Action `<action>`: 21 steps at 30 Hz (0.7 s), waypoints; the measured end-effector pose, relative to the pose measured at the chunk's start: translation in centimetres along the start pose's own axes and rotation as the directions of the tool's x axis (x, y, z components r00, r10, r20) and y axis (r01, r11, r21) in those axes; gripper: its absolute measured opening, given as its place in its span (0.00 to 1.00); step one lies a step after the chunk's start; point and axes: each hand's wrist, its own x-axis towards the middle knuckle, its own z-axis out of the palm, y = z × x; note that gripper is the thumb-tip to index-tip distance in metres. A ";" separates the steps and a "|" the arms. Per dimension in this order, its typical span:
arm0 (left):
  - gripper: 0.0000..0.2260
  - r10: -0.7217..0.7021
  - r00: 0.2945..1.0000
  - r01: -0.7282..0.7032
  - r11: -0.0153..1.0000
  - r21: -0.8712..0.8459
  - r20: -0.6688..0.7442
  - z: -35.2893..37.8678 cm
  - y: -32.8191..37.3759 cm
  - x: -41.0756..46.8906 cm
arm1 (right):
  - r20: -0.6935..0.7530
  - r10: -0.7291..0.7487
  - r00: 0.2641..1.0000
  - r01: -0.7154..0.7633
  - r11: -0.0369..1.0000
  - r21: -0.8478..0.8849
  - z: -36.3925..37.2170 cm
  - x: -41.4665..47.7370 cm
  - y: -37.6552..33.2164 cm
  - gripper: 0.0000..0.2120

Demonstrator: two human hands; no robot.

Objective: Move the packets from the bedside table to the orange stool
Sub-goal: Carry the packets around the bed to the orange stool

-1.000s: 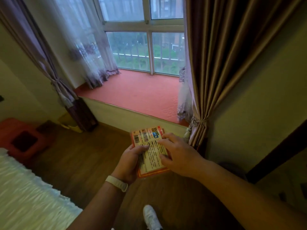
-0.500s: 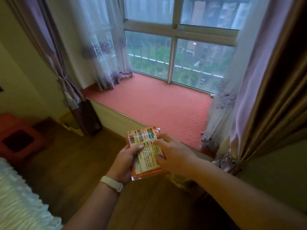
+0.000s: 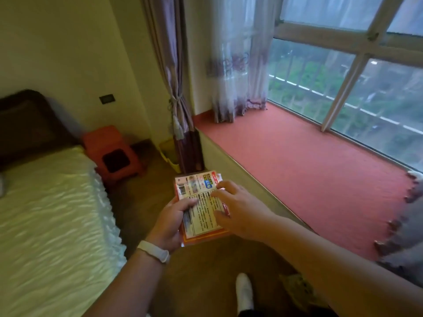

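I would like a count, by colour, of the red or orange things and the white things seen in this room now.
Red or orange: 3, namely the orange plastic stool, the red window-seat mat, the stack of orange-edged packets.
White: 3, namely the white wristband, the white quilted bed cover, the white shoe.
Total: 6

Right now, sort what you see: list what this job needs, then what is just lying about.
Needed: packets, held in left hand and right hand; orange stool beside the bed.
Lying about: bed, yellow bin, tied curtain, red window-seat mat.
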 end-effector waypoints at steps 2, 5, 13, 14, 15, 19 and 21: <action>0.12 0.023 0.998 -0.023 1.000 0.001 -0.058 -1.2 1.2 1.5 | 0.022 -0.055 0.998 0.055 0.998 0.017 0.2 3.2 0.2 0.23; 0.14 0.064 0.988 -0.065 0.998 -0.007 -0.142 -2.6 3.0 4.1 | 0.058 -0.111 0.992 0.110 0.993 0.034 0.4 7.9 0.9 0.24; 0.12 0.073 0.951 -0.094 0.994 -0.057 -0.299 -2.1 8.4 12.1 | 0.113 -0.218 0.969 0.206 0.973 0.107 -1.7 19.5 4.6 0.24; 0.12 0.080 0.944 -0.105 0.993 -0.060 -0.319 -2.0 9.1 13.1 | 0.114 -0.231 0.966 0.218 0.969 0.114 -2.1 20.9 5.0 0.24; 0.13 0.086 0.937 -0.115 0.991 -0.064 -0.338 -2.0 9.6 14.1 | 0.113 -0.246 0.963 0.232 0.965 0.119 -2.5 22.1 5.3 0.24; 0.15 0.101 0.910 -0.147 0.985 -0.086 -0.402 -2.6 11.4 16.4 | 0.121 -0.311 0.943 0.297 0.948 0.118 -3.4 26.1 5.6 0.24; 0.15 0.110 0.900 -0.161 0.983 -0.087 -0.421 -3.2 12.3 16.9 | 0.127 -0.330 0.935 0.313 0.940 0.134 -3.3 27.4 5.4 0.25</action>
